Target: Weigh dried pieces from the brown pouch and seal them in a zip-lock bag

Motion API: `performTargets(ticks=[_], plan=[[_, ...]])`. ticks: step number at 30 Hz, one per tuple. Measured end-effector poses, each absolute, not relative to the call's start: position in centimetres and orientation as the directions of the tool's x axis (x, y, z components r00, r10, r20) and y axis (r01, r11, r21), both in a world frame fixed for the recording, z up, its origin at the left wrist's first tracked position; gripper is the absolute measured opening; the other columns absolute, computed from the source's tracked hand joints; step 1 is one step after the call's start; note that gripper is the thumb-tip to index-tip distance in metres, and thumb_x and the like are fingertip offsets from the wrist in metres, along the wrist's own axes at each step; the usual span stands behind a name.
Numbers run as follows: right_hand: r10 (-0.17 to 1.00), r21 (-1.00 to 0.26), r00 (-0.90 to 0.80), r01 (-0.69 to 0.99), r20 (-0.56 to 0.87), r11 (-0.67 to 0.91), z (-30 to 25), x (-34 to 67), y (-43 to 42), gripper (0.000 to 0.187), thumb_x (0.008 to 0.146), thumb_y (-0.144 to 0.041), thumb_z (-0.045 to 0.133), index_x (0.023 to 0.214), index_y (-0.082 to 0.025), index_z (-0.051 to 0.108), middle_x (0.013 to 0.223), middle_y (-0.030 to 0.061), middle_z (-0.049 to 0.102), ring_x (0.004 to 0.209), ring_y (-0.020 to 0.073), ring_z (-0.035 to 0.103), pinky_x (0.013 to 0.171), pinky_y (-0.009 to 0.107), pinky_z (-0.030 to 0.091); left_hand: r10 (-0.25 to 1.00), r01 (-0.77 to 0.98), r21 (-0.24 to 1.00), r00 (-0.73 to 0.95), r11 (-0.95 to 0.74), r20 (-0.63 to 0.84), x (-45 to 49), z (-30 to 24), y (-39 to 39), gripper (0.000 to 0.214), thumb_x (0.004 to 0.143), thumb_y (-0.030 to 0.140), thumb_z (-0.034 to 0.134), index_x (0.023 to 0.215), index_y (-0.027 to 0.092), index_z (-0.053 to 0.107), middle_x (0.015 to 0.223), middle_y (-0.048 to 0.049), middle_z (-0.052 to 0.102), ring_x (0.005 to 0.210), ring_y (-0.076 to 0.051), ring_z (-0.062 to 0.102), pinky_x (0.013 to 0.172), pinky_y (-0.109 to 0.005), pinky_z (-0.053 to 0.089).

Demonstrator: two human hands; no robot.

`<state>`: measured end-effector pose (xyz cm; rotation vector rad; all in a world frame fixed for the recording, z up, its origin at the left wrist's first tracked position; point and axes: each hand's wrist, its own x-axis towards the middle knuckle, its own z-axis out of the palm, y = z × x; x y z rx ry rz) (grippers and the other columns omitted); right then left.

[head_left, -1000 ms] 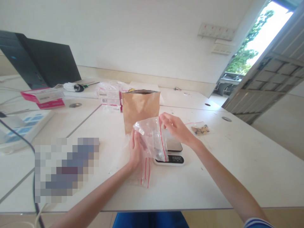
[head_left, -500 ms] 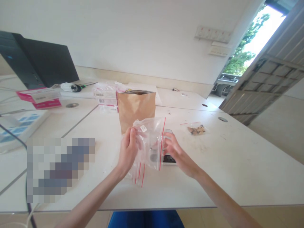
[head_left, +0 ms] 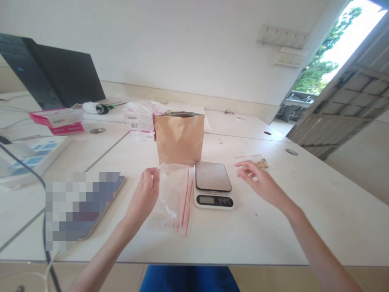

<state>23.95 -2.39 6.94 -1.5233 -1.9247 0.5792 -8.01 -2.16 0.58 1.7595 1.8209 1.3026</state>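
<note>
My left hand [head_left: 149, 184] pinches the closed end of a clear zip bag [head_left: 173, 190] with a red seal line. That bag lies low over other clear zip bags on the table, their red strips showing along the right side. Just right of them is a kitchen scale [head_left: 213, 177] with a metal plate and a dark display strip facing me. My right hand [head_left: 251, 172] hovers right of the scale, fingers loosely bent and apart, holding nothing. Behind it, partly covered, lies a small zip bag of brown pieces [head_left: 261, 164]. A brown paper pouch [head_left: 180, 140] stands upright, its top open, behind the clear bags.
A blurred-out flat device [head_left: 88, 207] lies to the left, with a cable passing nearby. Pink-and-white boxes [head_left: 60, 119] and plastic-wrapped boxes [head_left: 139, 117] sit farther back. A black computer case [head_left: 67, 75] stands at the back left. The table's front edge runs close to me.
My left hand has lowered the zip bag leftward onto the other bags. My right hand has moved away from it to the right, uncovering the scale. The view has shifted slightly.
</note>
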Motion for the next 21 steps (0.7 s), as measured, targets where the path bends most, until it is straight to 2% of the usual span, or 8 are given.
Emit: performTargets(ticks=[2, 4, 6, 9, 11, 13, 18, 21], plan=[[0.952, -0.583, -0.014, 0.788, 0.306, 0.199, 5.7, 28.0, -0.2, 0.029, 0.088, -0.044, 0.048, 0.102, -0.021, 0.058, 0.105, 0.0121, 0.066, 0.096, 0.0258, 0.061, 0.083, 0.043, 0.048, 0.856, 0.83, 0.536, -0.158, -0.154, 0.492, -8.1, -0.1, -2.0, 0.037, 0.093, 0.031, 0.037, 0.119, 0.008, 0.051, 0.128, -0.0249, 0.049, 0.114, -0.033, 0.055, 0.087, -0.047, 0.047], [0.932, -0.495, 0.035, 0.854, 0.361, 0.159, 3.9, 31.3, 2.0, 0.028, 0.085, -0.039, 0.045, 0.097, -0.018, 0.06, 0.108, 0.0159, 0.064, 0.102, 0.0284, 0.06, 0.086, 0.045, 0.048, 0.786, 0.928, 0.314, -0.041, -0.198, 0.616, -7.9, 0.1, -1.8, 0.038, 0.093, 0.023, 0.037, 0.127, 0.009, 0.048, 0.142, -0.0279, 0.034, 0.125, -0.037, 0.046, 0.09, -0.051, 0.044], [0.928, -0.353, 0.038, 0.93, 0.371, 0.103, 1.9, 33.5, 3.9, 0.028, 0.081, -0.033, 0.047, 0.098, -0.016, 0.061, 0.11, 0.0178, 0.064, 0.113, 0.0307, 0.055, 0.1, 0.048, 0.039, 0.758, 0.945, 0.136, 0.147, -0.297, 0.636, -7.7, 0.8, -1.6, 0.037, 0.093, 0.015, 0.034, 0.125, 0.016, 0.053, 0.145, -0.0229, 0.035, 0.13, -0.034, 0.042, 0.094, -0.049, 0.043], [0.939, -0.233, 0.099, 0.972, 0.329, -0.02, -0.3, 34.7, 5.7, 0.049, 0.08, -0.036, 0.052, 0.122, -0.012, 0.053, 0.137, 0.0234, 0.048, 0.134, 0.0344, 0.037, 0.108, 0.052, 0.03, 0.725, 0.844, -0.007, 0.465, -0.536, 0.509, -7.1, 1.4, -1.5, 0.04, 0.094, 0.012, 0.029, 0.121, 0.022, 0.057, 0.143, -0.0135, 0.045, 0.13, -0.025, 0.044, 0.1, -0.042, 0.04], [0.947, -0.202, 0.159, 0.974, 0.278, -0.105, -1.4, 34.6, 6.4, 0.061, 0.081, -0.043, 0.053, 0.133, -0.012, 0.046, 0.148, 0.0248, 0.034, 0.139, 0.0379, 0.029, 0.107, 0.056, 0.029, 0.707, 0.776, -0.022, 0.585, -0.63, 0.397, -6.4, 0.5, -1.8, 0.038, 0.098, 0.023, 0.03, 0.126, 0.021, 0.055, 0.142, -0.011, 0.049, 0.13, -0.023, 0.045, 0.102, -0.04, 0.039], [0.947, -0.182, 0.197, 0.971, 0.255, -0.153, -2.1, 34.2, 6.7, 0.06, 0.083, -0.045, 0.051, 0.133, -0.013, 0.047, 0.148, 0.0246, 0.034, 0.138, 0.0396, 0.029, 0.105, 0.057, 0.031, 0.719, 0.766, -0.027, 0.614, -0.642, 0.326, -5.7, -1.3, -2.2, 0.045, 0.098, 0.034, 0.028, 0.133, 0.015, 0.051, 0.14, -0.0136, 0.051, 0.133, -0.027, 0.042, 0.106, -0.043, 0.036], [0.916, -0.116, 0.134, 0.988, 0.377, -0.097, -2.3, 33.4, 6.3, 0.039, 0.084, -0.036, 0.046, 0.113, -0.014, 0.061, 0.124, 0.021, 0.058, 0.121, 0.037, 0.049, 0.096, 0.051, 0.04, 0.776, 0.809, 0.043, 0.545, -0.586, 0.319, -5.0, -4.5, -2.9, 0.053, 0.099, 0.035, 0.024, 0.142, 0.009, 0.04, 0.147, -0.0181, 0.041, 0.136, -0.029, 0.038, 0.109, -0.048, 0.032], [0.911, -0.125, 0.12, 0.989, 0.394, -0.076, -1.4, 33.2, 5.7, 0.031, 0.083, -0.032, 0.043, 0.095, -0.015, 0.066, 0.104, 0.0188, 0.067, 0.101, 0.0347, 0.059, 0.087, 0.048, 0.045, 0.761, 0.771, 0.13, 0.561, -0.624, 0.325, -5.5, -3.9, -2.7, 0.051, 0.098, 0.039, 0.027, 0.134, 0.008, 0.047, 0.14, -0.0223, 0.048, 0.135, -0.029, 0.039, 0.108, -0.05, 0.033]])
